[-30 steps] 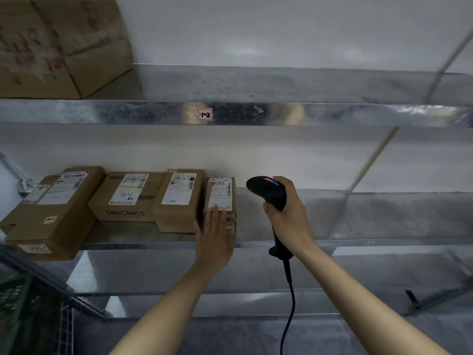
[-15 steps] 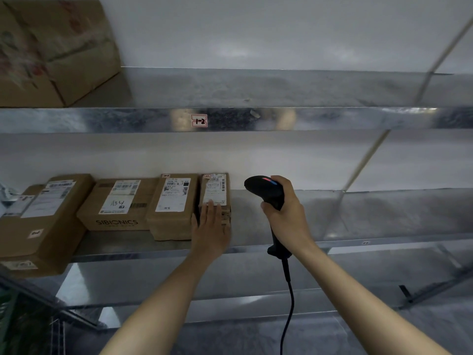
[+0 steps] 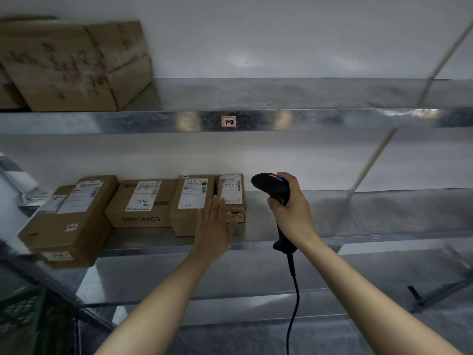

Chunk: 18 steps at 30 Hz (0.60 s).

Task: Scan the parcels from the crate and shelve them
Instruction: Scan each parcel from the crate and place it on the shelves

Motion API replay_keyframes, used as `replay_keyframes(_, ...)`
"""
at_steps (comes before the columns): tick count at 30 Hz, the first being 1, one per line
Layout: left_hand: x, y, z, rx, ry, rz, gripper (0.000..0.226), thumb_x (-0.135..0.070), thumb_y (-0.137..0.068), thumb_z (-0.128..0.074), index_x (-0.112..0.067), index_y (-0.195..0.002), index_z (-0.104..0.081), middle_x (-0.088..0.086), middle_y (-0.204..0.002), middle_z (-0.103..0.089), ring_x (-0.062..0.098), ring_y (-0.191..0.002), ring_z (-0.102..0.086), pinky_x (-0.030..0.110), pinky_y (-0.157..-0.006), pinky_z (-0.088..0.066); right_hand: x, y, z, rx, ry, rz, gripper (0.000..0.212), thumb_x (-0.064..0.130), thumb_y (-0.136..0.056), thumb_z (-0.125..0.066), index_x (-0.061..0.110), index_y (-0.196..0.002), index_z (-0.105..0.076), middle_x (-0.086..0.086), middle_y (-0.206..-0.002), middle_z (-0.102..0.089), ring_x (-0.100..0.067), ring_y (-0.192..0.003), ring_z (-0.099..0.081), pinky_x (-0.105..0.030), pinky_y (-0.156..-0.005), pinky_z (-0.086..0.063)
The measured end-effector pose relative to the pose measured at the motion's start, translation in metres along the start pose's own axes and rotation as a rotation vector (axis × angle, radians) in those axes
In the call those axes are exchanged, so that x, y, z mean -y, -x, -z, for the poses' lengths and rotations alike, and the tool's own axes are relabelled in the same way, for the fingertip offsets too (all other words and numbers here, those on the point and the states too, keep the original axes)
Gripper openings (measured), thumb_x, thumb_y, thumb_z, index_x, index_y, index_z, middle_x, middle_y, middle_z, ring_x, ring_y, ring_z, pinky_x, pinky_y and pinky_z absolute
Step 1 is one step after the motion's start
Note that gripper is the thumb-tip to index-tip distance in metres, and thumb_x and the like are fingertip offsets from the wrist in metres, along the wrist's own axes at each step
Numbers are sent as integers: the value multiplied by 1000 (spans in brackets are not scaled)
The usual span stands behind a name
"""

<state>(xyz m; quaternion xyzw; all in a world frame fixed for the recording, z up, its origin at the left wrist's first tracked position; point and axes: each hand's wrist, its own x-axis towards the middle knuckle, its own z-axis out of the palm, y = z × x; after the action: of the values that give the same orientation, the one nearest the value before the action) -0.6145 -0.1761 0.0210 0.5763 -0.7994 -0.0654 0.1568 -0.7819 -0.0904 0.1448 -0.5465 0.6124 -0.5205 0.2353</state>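
Observation:
Several brown labelled parcels stand in a row on the middle metal shelf [image 3: 332, 216]. The rightmost one is a small narrow parcel [image 3: 232, 193] with a white label on top. My left hand [image 3: 213, 226] lies flat with straight fingers against the front of this parcel and of the taller parcel [image 3: 192, 201] beside it. My right hand [image 3: 293, 211] grips a black corded barcode scanner [image 3: 272, 187], held upright just right of the small parcel. A green crate [image 3: 23, 316] shows at the bottom left corner.
A SIBIONICS box [image 3: 143, 203] and a larger parcel [image 3: 69, 216] fill the shelf's left part. A big worn carton [image 3: 71, 65] sits on the upper shelf, whose edge carries a "1-2" tag [image 3: 228, 121]. The scanner cable [image 3: 294, 303] hangs down. A lower shelf lies beneath.
My left hand stays flat on the small parcel, which has slid slightly deeper into the row. The scanner hand has barely moved; the view has shifted a little.

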Motion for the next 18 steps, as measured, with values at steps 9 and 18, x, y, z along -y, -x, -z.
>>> replay_keyframes(9,32,46,40,-7,114,172,92,-74,-82,-5,-15,-152,11,2,-159,16,16,-146,16,41,-115,10,16,19,-16,120,-27,63,49,1,-88,-54,33,-123,-41,24,-96,-53,7,-82,-55,-1,-60,-41)
replay_keyframes(18,50,127,75,-129,145,414,97,-79,-80,-13,-17,-152,9,-2,-160,13,14,-147,8,36,-115,5,41,46,-37,306,-142,181,51,-3,-84,-55,30,-123,-46,15,-101,-58,-9,-92,-56,-9,-66,-43)
